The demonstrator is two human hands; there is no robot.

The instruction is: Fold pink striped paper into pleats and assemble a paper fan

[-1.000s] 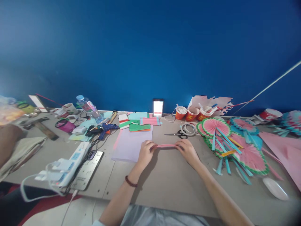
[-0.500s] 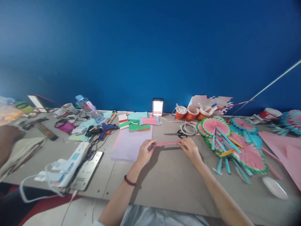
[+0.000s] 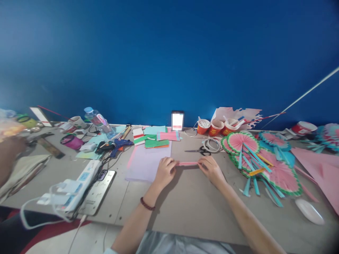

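A narrow pink paper strip [image 3: 187, 163] stretches level between my two hands, just above the grey table. My left hand [image 3: 166, 171] is closed on its left end, with the fingers curled over the paper. At the other end, my right hand [image 3: 211, 169] pinches the strip between thumb and fingers. Beyond the strip lie black-handled scissors [image 3: 203, 151] and a white coil [image 3: 212, 145]. Left of my left hand is a lilac paper sheet [image 3: 148, 162], with folded green paper [image 3: 156, 143] at its far end.
Pleated pink paper fans [image 3: 243, 142] with blue strips spread on the right, near a white mouse [image 3: 309, 211]. Red paper cups [image 3: 216, 127] line the blue wall. A power strip [image 3: 82, 187], a phone [image 3: 99, 192] and a glue gun [image 3: 116, 147] occupy the left. A co-worker's arm [image 3: 10, 155] shows far left.
My left hand has turned so its fingers lie further over the strip's end. My right hand has shifted slightly left, and the visible strip between the hands is shorter.
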